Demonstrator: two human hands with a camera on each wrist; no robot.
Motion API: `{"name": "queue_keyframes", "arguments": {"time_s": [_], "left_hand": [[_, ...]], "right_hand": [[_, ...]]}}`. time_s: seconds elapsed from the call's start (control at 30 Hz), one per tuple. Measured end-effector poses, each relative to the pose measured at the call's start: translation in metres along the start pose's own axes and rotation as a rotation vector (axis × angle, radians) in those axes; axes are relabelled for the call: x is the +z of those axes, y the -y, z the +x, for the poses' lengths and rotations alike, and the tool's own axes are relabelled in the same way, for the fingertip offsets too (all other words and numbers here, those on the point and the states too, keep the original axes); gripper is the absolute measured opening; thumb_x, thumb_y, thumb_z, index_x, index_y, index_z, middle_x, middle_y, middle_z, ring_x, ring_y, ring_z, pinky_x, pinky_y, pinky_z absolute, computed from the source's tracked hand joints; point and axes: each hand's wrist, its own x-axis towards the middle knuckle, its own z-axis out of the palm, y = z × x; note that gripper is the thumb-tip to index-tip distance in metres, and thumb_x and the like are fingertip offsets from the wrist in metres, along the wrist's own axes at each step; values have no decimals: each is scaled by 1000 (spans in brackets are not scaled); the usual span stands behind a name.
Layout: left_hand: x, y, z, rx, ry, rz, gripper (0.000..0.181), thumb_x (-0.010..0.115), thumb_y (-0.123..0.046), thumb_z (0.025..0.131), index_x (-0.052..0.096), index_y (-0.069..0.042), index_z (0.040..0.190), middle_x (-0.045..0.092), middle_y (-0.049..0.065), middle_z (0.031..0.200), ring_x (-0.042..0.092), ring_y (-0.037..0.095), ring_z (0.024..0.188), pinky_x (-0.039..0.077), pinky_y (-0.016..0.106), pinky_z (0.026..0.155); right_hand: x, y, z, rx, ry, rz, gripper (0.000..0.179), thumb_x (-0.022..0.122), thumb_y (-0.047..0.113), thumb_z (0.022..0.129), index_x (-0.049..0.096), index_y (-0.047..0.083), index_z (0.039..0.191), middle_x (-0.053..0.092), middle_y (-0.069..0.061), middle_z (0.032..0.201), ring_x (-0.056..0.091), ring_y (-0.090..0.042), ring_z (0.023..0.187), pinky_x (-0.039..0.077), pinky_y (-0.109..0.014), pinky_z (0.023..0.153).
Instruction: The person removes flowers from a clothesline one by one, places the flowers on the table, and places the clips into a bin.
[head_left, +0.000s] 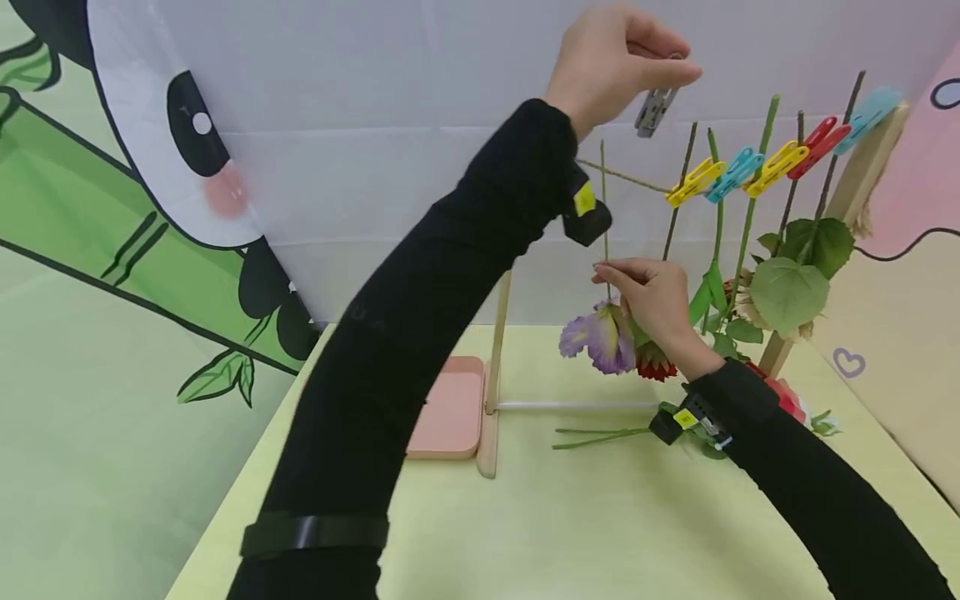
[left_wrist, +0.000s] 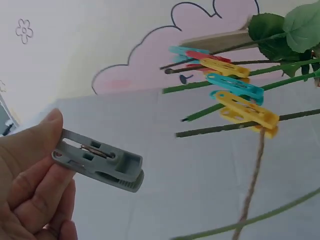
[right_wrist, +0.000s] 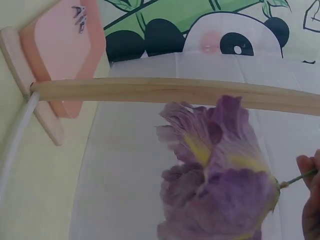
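Note:
High up, my left hand (head_left: 617,67) pinches a grey clothespin (head_left: 655,112) by its handle end, thumb against the fingers. In the left wrist view the clothespin's jaws (left_wrist: 97,159) point away from the hand, toward a twine (left_wrist: 252,180). Below and to the right, my right hand (head_left: 658,302) pinches the thin green stem of a purple iris (head_left: 600,337) just above its bloom. The flower hangs head down, its stem rising upright past the twine. Close up in the right wrist view, the purple and yellow petals (right_wrist: 215,175) overlap a wooden post (right_wrist: 150,90).
Yellow, blue and red clothespins (head_left: 776,167) hold several upside-down flowers on the twine, near the right wooden post (head_left: 873,162). A pink tray (head_left: 450,408) lies beside the left post's foot (head_left: 487,454). More green stems (head_left: 600,437) rest on the pale yellow table (head_left: 570,525).

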Motion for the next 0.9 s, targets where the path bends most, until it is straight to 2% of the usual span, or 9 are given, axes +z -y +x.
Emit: {"name": "queue_keyframes", "arguments": {"time_s": [0.07, 0.1, 0.17, 0.23, 0.3, 0.47, 0.6, 0.7, 0.9], "left_hand": [[-20, 10, -6, 54, -2, -20, 30, 70, -31, 78, 67, -17, 105, 64, -3, 105, 57, 7, 96, 43, 8, 83], [-31, 14, -13, 92, -7, 19, 31, 70, -32, 78, 67, -17, 105, 64, -3, 105, 57, 7, 96, 43, 9, 84], [-53, 24, -33, 142, -22, 113, 34, 69, -34, 79, 66, -17, 108, 64, -3, 105, 56, 6, 97, 41, 10, 88], [-74, 31, -61, 159, -45, 227, 36, 67, -34, 81, 65, -16, 112, 65, -1, 107, 55, 7, 102, 38, 14, 94], [-94, 40, -94, 145, -66, 342, 37, 66, -32, 84, 64, -13, 116, 65, 4, 110, 53, 11, 108, 35, 19, 99], [-131, 87, -151, 5, -32, 366, 35, 69, -22, 82, 65, -7, 114, 64, 16, 110, 49, 25, 115, 31, 35, 106], [-140, 132, -176, -74, 28, 404, 34, 71, -18, 81, 65, -7, 113, 64, 17, 109, 51, 29, 112, 37, 41, 100], [-138, 168, -190, -99, 82, 450, 34, 70, -15, 81, 64, -5, 113, 63, 19, 110, 52, 32, 110, 41, 42, 95], [-120, 243, -205, -93, 188, 722, 33, 73, -13, 76, 67, -7, 108, 65, 15, 102, 53, 35, 103, 34, 55, 93]], "right_hand": [[-6, 3, -8, -57, 82, -49, 22, 59, 17, 90, 71, 1, 101, 63, 20, 67, 43, -17, 39, 29, -24, 36], [-9, 5, -13, -90, 120, -74, 21, 60, 16, 89, 71, 2, 100, 65, 13, 67, 43, -15, 39, 29, -23, 36], [-14, 6, -21, -147, 194, -122, 18, 61, 14, 88, 72, 3, 98, 67, 1, 68, 43, -12, 39, 30, -22, 37], [-20, 4, -30, -237, 256, -212, 15, 64, 10, 85, 73, 4, 96, 67, -5, 68, 42, -6, 40, 32, -20, 38], [-27, 1, -41, -338, 321, -340, 14, 68, 8, 80, 74, 6, 93, 69, -4, 70, 45, -1, 44, 34, -18, 41], [-46, -9, -66, -542, 463, -719, 11, 72, 11, 75, 74, 12, 86, 67, 4, 71, 56, -4, 55, 43, -18, 48], [-53, -27, -77, -628, 543, -983, 12, 71, 2, 74, 68, 13, 77, 58, 3, 64, 45, -7, 47, 31, -19, 40], [-52, -49, -82, -653, 561, -1089, 23, 70, -9, 69, 63, 13, 71, 51, 1, 61, 36, -7, 44, 20, -19, 40], [-47, -99, -87, -581, 583, -1128, 22, 69, -12, 67, 62, 9, 73, 55, -4, 66, 50, -14, 50, 37, -26, 39]]}}
